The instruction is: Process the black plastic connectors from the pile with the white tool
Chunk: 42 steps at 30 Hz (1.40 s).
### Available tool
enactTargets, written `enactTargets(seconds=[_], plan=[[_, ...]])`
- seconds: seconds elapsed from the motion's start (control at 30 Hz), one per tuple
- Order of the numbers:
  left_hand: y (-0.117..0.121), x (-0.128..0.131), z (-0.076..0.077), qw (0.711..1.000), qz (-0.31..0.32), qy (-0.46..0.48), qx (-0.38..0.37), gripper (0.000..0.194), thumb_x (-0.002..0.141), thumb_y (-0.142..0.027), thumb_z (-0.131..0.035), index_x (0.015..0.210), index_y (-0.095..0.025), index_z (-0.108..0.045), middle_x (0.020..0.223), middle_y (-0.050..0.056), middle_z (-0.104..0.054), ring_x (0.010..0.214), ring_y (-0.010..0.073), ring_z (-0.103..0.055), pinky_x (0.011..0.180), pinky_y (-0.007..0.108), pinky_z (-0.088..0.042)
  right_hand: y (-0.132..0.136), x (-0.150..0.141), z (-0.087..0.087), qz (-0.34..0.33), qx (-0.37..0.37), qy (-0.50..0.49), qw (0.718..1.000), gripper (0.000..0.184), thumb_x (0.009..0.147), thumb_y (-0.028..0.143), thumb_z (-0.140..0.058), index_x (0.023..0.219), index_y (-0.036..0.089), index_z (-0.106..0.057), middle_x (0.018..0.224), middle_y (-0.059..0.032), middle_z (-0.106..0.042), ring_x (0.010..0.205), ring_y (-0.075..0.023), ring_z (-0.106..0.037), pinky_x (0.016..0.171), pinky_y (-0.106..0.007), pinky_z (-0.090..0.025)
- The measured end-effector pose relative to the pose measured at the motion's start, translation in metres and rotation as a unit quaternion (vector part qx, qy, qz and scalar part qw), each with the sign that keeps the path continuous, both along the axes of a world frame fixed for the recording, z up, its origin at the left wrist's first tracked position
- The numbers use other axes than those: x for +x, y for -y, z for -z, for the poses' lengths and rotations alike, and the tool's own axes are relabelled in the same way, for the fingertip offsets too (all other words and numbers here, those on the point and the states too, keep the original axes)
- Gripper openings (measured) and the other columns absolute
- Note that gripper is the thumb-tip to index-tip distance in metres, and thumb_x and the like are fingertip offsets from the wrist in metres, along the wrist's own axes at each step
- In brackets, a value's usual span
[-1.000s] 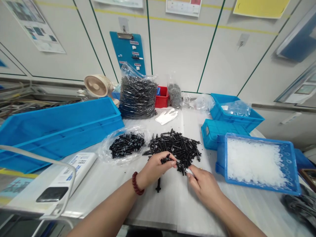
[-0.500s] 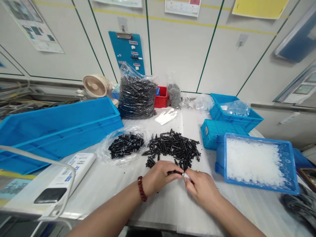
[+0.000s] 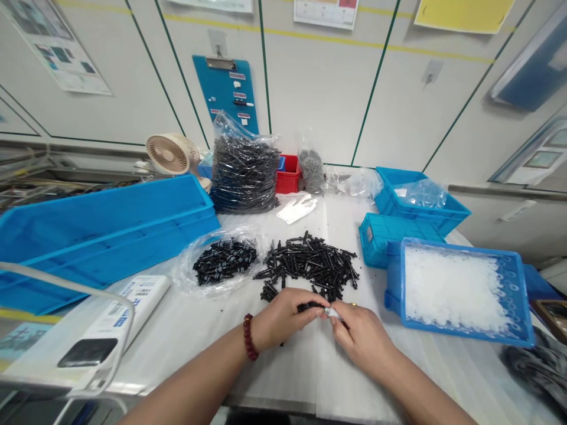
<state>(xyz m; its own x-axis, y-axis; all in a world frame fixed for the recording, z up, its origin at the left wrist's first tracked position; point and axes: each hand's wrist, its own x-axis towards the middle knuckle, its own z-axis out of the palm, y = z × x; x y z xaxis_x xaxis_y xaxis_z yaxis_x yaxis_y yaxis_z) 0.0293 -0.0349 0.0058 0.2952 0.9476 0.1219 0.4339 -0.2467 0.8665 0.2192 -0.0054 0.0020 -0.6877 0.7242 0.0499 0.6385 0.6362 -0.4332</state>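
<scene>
1. Pinching a slim black part [image 3: 307, 306] between thumb and fingers, the left hand [image 3: 283, 317] holds it over the near side of the table [image 3: 283, 378], in front of the loose heap [image 3: 316, 265].
2. The right hand [image 3: 364, 335] grips a small pale piece [image 3: 332, 312] that meets the part's right end; whether it is seated cannot be told, so this one looks unfinished.
3. Left of the heap, a clear bag [image 3: 182, 278] holds black parts with pale bands [image 3: 224, 261]; these look like the finished share, a modest batch.
4. The heap looks mostly plain and black, so many pieces seem left to do.
5. At right, a blue bin [image 3: 469, 335] is well filled with whitish rings [image 3: 456, 289]; at the far side stands a large bag of dark pieces [image 3: 244, 174], apparently further stock.
</scene>
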Motion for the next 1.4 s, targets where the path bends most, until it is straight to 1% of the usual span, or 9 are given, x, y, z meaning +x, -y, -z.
enactTargets(seconds=[0.3, 0.57, 0.73, 0.97, 1.17, 1.23, 1.3, 1.33, 1.4], plan=[[0.0, 0.0, -0.003, 1.0, -0.014, 0.009, -0.008, 0.02, 0.083, -0.023, -0.051, 0.094, -0.018, -0.066, 0.086, 0.002, -0.07, 0.08, 0.0146, -0.064, 0.075, 0.021, -0.047, 0.0, 0.001, -0.001, 0.015, 0.007, 0.009, 1.0, 0.015, 0.083, 0.021, -0.039, 0.076, 0.02, -0.052, 0.06, 0.0022, -0.052, 0.057, -0.0144, -0.048, 0.053, -0.024, -0.025], [0.002, 0.0, -0.005, 1.0, -0.015, 0.01, 0.002, 0.019, 0.082, -0.024, -0.051, 0.092, -0.018, -0.067, 0.083, 0.002, -0.07, 0.078, 0.0144, -0.064, 0.072, 0.021, -0.047, 0.0, 0.001, -0.002, 0.016, 0.005, 0.006, 1.0, 0.016, 0.084, 0.022, -0.038, 0.076, 0.02, -0.051, 0.062, 0.0017, -0.054, 0.059, -0.0146, -0.049, 0.055, -0.024, -0.026], [0.002, 0.0, -0.005, 1.0, -0.006, 0.009, 0.0, 0.019, 0.083, -0.024, -0.051, 0.093, -0.018, -0.066, 0.084, 0.002, -0.07, 0.078, 0.014, -0.064, 0.071, 0.021, -0.048, 0.0, 0.001, -0.002, 0.027, 0.023, 0.017, 0.999, 0.017, 0.083, 0.023, -0.039, 0.072, 0.02, -0.051, 0.058, 0.0021, -0.053, 0.056, -0.014, -0.049, 0.053, -0.024, -0.024], [0.002, 0.001, -0.004, 1.0, -0.009, 0.005, 0.014, 0.02, 0.083, -0.026, -0.052, 0.093, -0.018, -0.067, 0.085, 0.003, -0.07, 0.078, 0.0148, -0.064, 0.074, 0.022, -0.049, 0.0, 0.001, 0.0, 0.043, 0.037, 0.021, 0.998, 0.023, 0.085, 0.029, -0.041, 0.068, 0.02, -0.053, 0.057, 0.0011, -0.054, 0.055, -0.0136, -0.05, 0.051, -0.024, -0.021], [0.002, 0.0, -0.001, 1.0, 0.003, 0.0, 0.031, 0.019, 0.083, -0.025, -0.053, 0.096, -0.019, -0.066, 0.09, 0.003, -0.069, 0.081, 0.0144, -0.062, 0.076, 0.022, -0.046, 0.001, 0.0, 0.0, 0.074, 0.05, 0.038, 0.995, 0.022, 0.082, 0.03, -0.044, 0.065, 0.019, -0.051, 0.056, 0.0003, -0.055, 0.054, -0.0135, -0.049, 0.05, -0.024, -0.018], [0.002, -0.001, -0.003, 1.0, -0.001, 0.029, 0.004, 0.018, 0.083, -0.027, -0.054, 0.093, -0.018, -0.066, 0.085, 0.004, -0.068, 0.076, 0.0138, -0.061, 0.069, 0.022, -0.045, 0.0, 0.0, 0.0, 0.078, 0.053, 0.039, 0.995, 0.022, 0.082, 0.03, -0.043, 0.064, 0.019, -0.05, 0.055, 0.0, -0.054, 0.053, -0.0135, -0.048, 0.05, -0.024, -0.018], [0.0, -0.003, -0.007, 0.993, -0.031, 0.099, -0.055, 0.019, 0.082, -0.031, -0.054, 0.088, -0.016, -0.064, 0.074, 0.003, -0.064, 0.06, 0.0102, -0.054, 0.055, 0.02, -0.041, 0.0, 0.0, -0.002, 0.08, 0.05, 0.036, 0.995, 0.023, 0.083, 0.031, -0.041, 0.064, 0.02, -0.049, 0.056, -0.0001, -0.054, 0.053, -0.0136, -0.048, 0.05, -0.024, -0.018], [-0.001, -0.005, -0.008, 0.982, -0.059, 0.152, -0.092, 0.02, 0.081, -0.034, -0.054, 0.085, -0.015, -0.061, 0.067, 0.001, -0.059, 0.051, 0.0075, -0.047, 0.048, 0.018, -0.036, -0.001, 0.001, -0.002, 0.081, 0.047, 0.033, 0.995, 0.024, 0.084, 0.031, -0.04, 0.064, 0.02, -0.048, 0.056, -0.0001, -0.054, 0.053, -0.0138, -0.048, 0.05, -0.024, -0.018], [-0.004, -0.01, -0.011, 0.943, -0.117, 0.27, -0.155, 0.024, 0.08, -0.039, -0.055, 0.079, -0.015, -0.053, 0.061, -0.003, -0.048, 0.043, 0.0036, -0.032, 0.039, 0.016, -0.024, -0.001, 0.002, -0.004, 0.086, 0.043, 0.028, 0.995, 0.026, 0.085, 0.032, -0.038, 0.064, 0.02, -0.047, 0.056, -0.0002, -0.053, 0.054, -0.0141, -0.048, 0.05, -0.024, -0.019]])
